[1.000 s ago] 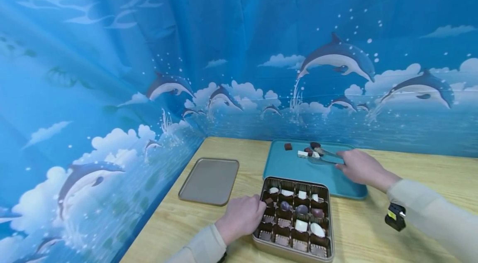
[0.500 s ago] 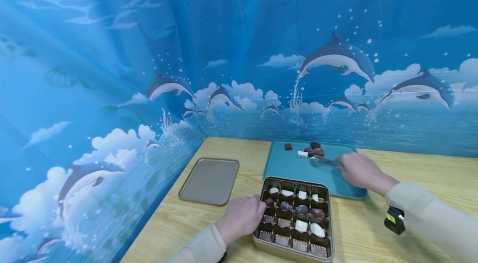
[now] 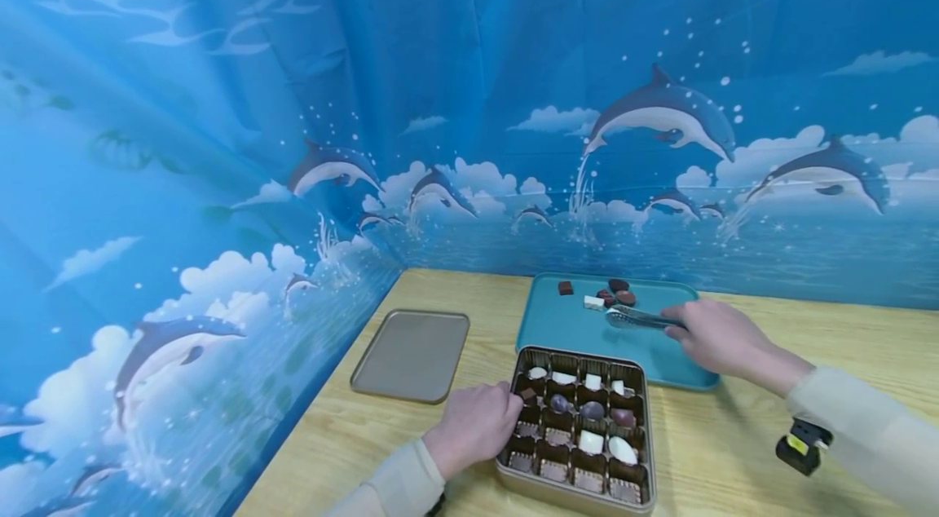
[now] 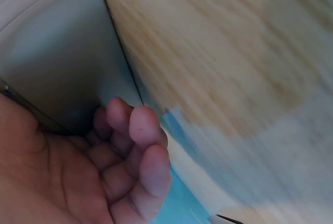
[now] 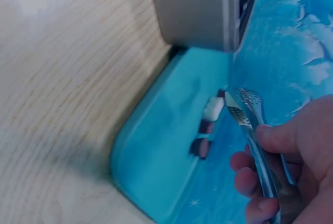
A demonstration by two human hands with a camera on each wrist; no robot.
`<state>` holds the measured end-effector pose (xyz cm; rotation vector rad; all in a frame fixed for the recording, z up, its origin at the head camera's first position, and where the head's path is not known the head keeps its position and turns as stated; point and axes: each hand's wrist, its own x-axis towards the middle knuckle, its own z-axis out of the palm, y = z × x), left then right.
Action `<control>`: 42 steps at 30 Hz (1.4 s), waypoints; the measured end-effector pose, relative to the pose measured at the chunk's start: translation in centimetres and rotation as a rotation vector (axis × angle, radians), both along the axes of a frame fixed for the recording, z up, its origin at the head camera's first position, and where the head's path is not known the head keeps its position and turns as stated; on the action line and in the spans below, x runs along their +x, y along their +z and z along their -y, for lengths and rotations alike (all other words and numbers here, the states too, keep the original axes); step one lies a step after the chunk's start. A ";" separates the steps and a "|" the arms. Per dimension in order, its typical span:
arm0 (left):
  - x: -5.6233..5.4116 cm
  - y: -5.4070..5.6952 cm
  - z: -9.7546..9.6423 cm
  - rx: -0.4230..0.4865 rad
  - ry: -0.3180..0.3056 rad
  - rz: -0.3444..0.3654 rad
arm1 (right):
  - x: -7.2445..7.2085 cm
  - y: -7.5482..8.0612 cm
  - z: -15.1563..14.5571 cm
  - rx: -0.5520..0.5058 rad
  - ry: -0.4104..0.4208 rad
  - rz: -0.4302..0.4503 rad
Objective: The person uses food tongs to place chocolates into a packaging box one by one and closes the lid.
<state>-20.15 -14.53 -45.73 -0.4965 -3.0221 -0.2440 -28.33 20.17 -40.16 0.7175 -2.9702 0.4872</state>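
Note:
My right hand (image 3: 722, 338) holds metal tongs (image 3: 641, 320) over the blue tray (image 3: 572, 338). The tong arms are pressed nearly together, with a whitish bit showing at their tips. Behind the tips, a white chocolate (image 3: 593, 302) and several dark chocolates (image 3: 619, 286) lie on the tray. My left hand (image 3: 473, 427) grips the left side of the metal chocolate box (image 3: 572, 494); in the left wrist view its fingers (image 4: 144, 125) curl beside the box wall. White, purple and brown chocolates sit in some of the box's brown compartments.
A flat metal lid (image 3: 412, 355) lies on the wooden table (image 3: 330, 439) to the left. The box stands right at the tray's near edge. A blue dolphin-print curtain (image 3: 469, 93) hangs behind the table and along its left side.
The tongs have shut on a white chocolate that lay near the dark ones, and they have drawn slightly toward me. My left hand and the box have stayed put.

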 end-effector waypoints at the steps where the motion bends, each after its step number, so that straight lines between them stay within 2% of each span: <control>1: 0.0 0.0 0.0 -0.002 0.005 -0.001 | 0.3 0.2 0.1 0.002 0.007 -0.006; 6: -0.1 0.0 0.0 -0.007 0.030 0.004 | 2.1 1.4 0.6 -0.008 0.036 -0.039; 16: -0.2 0.1 0.1 0.002 0.009 0.008 | 5.9 2.9 1.4 -0.012 0.117 -0.049; 22: -0.1 0.2 0.1 0.011 0.013 0.015 | 7.8 3.1 2.6 -0.021 0.149 -0.051; 27: -0.1 0.2 0.1 0.024 0.009 0.032 | 9.1 2.7 3.6 -0.018 0.188 -0.068; 31: -0.2 0.1 0.1 0.024 0.011 0.037 | 9.8 1.9 4.4 -0.013 0.249 -0.089; 35: -0.2 0.1 0.1 0.013 0.009 0.015 | 10.1 1.3 5.2 -0.018 0.289 -0.059; 42: -0.3 0.0 0.1 0.004 0.009 -0.006 | 10.3 0.9 5.9 -0.042 0.295 0.012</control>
